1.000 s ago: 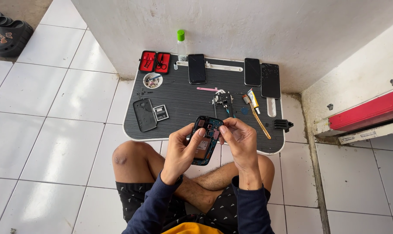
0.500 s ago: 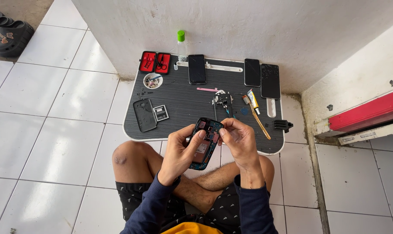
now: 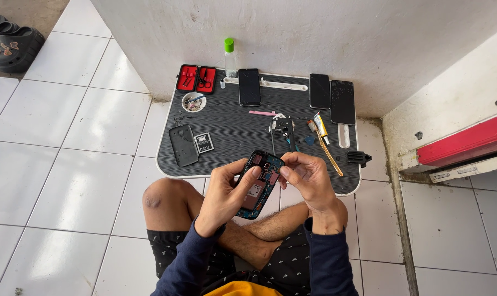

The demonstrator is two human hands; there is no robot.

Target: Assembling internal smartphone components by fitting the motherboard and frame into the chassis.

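I sit cross-legged on a tiled floor with an opened phone (image 3: 259, 183) held over my lap, its inner parts showing inside a blue frame. My left hand (image 3: 226, 192) grips the phone from the left, thumb on its face. My right hand (image 3: 309, 178) pinches at the phone's upper right edge with its fingertips. Just beyond lies a low black table (image 3: 232, 137). On it lie the phone's dark back cover (image 3: 183, 144) and a small battery (image 3: 204, 142).
The table also carries a red tool case (image 3: 196, 79), a small round dish (image 3: 193, 102), a green-capped bottle (image 3: 230, 55), three more phones (image 3: 249, 86) (image 3: 319, 91) (image 3: 343, 102), a pink pry tool (image 3: 262, 113), a glue tube (image 3: 320, 124). Wall behind; red shelf (image 3: 462, 145) right; shoes (image 3: 13, 41) top left.
Both hands stay on the phone with only small finger shifts; the phone sits slightly more tilted. Nothing on the table has moved.
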